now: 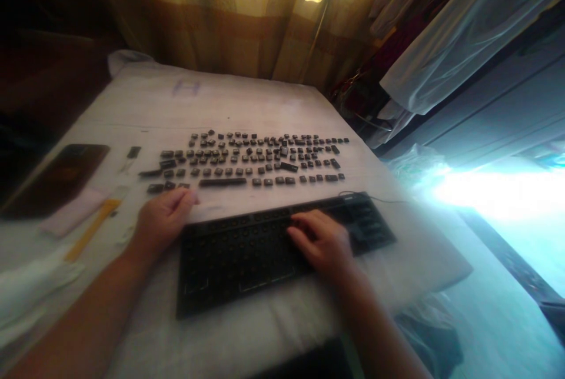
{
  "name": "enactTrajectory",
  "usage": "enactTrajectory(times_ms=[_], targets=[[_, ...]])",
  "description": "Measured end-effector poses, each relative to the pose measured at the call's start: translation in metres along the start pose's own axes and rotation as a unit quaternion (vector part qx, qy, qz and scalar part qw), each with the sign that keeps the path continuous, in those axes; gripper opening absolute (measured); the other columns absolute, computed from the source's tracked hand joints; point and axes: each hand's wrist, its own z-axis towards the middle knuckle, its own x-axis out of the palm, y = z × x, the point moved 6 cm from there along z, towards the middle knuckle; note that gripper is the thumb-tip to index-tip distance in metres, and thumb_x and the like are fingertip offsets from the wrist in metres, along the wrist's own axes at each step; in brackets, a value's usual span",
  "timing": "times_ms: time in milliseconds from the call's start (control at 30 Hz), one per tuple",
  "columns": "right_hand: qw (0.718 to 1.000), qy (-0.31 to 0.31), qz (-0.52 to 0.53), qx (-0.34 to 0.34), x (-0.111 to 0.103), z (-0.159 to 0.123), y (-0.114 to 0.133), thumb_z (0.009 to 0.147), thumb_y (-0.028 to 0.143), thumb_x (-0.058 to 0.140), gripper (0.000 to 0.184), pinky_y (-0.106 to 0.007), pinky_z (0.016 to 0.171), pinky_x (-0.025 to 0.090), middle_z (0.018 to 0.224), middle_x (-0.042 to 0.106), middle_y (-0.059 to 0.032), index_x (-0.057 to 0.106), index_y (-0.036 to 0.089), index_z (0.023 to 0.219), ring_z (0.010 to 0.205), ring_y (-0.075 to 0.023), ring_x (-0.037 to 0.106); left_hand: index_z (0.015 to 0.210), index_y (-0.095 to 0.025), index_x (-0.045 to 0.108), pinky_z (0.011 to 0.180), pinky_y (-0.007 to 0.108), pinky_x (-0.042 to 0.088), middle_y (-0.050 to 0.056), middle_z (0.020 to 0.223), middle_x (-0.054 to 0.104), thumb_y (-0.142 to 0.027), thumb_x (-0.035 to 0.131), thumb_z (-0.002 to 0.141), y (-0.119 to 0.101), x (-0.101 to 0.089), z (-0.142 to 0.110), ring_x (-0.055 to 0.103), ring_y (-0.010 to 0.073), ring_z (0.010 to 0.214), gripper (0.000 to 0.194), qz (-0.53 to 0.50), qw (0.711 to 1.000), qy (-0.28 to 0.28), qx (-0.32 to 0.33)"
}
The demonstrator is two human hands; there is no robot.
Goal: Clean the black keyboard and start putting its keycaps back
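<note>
A black keyboard [265,258], its keycaps off over much of the board, lies slightly askew on the white-covered table. My right hand [322,240] is over its upper middle, thumb and fingertips curled close together; anything between them is too small and blurred to make out. Left of the keyboard's upper corner rests my left hand [165,217], fingers folded in a fist-like shape, and whatever it may hold is hidden. Beyond both hands, loose dark keycaps [238,159] are laid out in rows, with the long space bar [222,182] in the nearest row.
To the left lie a dark, flat, phone-like object [57,179], a pink strip [73,212], a yellow stick-like tool [93,229] and crumpled white cloth [35,285]. A thin cable [384,200] leaves the keyboard's back right. Curtains [247,20] hang behind the table [247,99].
</note>
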Motion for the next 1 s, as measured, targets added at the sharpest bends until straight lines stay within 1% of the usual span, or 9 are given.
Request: enactTrajectory(times_ms=[133,267,467,633,733,867,1000], targets=[[0.998,-0.006,0.067,0.007,-0.0024,-0.0002,-0.0006,0.092,0.022,0.060,0.011,-0.028,0.068,0.053,0.079,0.072,-0.0033,0.071,0.021,0.090,0.072,-0.0173,0.068,0.073,-0.025,0.067,0.066,0.027,0.048,-0.001,0.070,0.069,-0.049,0.045,0.083,-0.0005,0.0002,-0.0004,0.065,0.0195,0.069,0.034,0.002,1.000,0.000,0.001],[0.996,-0.010,0.093,0.009,-0.0027,0.0008,0.0003,0.090,0.019,0.060,0.012,-0.028,0.067,0.053,0.077,0.071,-0.0024,0.070,0.022,0.083,0.072,-0.0168,0.068,0.072,-0.025,0.067,0.066,0.027,0.048,-0.001,0.070,0.070,-0.048,0.046,0.083,-0.0023,-0.0008,-0.0009,0.065,0.0195,0.070,0.033,-0.004,1.000,-0.006,0.008],[0.997,-0.011,0.071,0.006,-0.0038,0.0017,0.0009,0.089,0.019,0.060,0.015,-0.026,0.062,0.050,0.071,0.066,-0.0012,0.065,0.022,0.075,0.065,-0.0154,0.063,0.072,-0.025,0.067,0.060,0.027,0.046,-0.002,0.066,0.068,-0.050,0.044,0.084,-0.0006,-0.0001,-0.0003,0.063,0.0183,0.063,0.035,0.005,1.000,0.000,0.012],[0.999,-0.003,0.031,-0.015,-0.0033,-0.0002,0.0007,0.090,0.020,0.059,0.018,-0.026,0.060,0.047,0.069,0.064,-0.0009,0.062,0.021,0.073,0.063,-0.0152,0.061,0.072,-0.024,0.067,0.065,0.028,0.047,-0.001,0.068,0.069,-0.050,0.044,0.083,-0.0009,0.0001,-0.0004,0.064,0.0192,0.067,0.036,-0.005,1.000,-0.001,0.012],[1.000,-0.002,0.014,-0.021,-0.0027,-0.0008,0.0004,0.091,0.022,0.060,0.022,-0.026,0.058,0.045,0.067,0.063,-0.0006,0.059,0.022,0.069,0.061,-0.0145,0.059,0.072,-0.024,0.066,0.065,0.028,0.047,-0.001,0.067,0.068,-0.050,0.043,0.083,-0.0025,0.0002,-0.0007,0.064,0.0192,0.065,0.036,-0.006,1.000,0.003,0.009],[1.000,-0.010,0.012,-0.022,-0.0027,-0.0001,0.0015,0.092,0.022,0.060,0.026,-0.025,0.056,0.043,0.064,0.060,0.0001,0.057,0.022,0.065,0.058,-0.0139,0.056,0.072,-0.024,0.066,0.066,0.029,0.047,0.000,0.069,0.069,-0.050,0.043,0.083,-0.0025,-0.0002,-0.0004,0.065,0.0198,0.068,0.036,-0.006,1.000,0.002,0.007],[0.999,-0.026,0.038,-0.016,-0.0060,0.0007,0.0027,0.090,0.019,0.061,0.026,-0.025,0.054,0.043,0.063,0.060,0.0006,0.058,0.021,0.064,0.057,-0.0136,0.056,0.073,-0.024,0.066,0.067,0.028,0.047,0.000,0.071,0.070,-0.051,0.044,0.083,-0.0009,0.0003,-0.0001,0.066,0.0200,0.071,0.037,-0.006,1.000,0.000,0.009]])
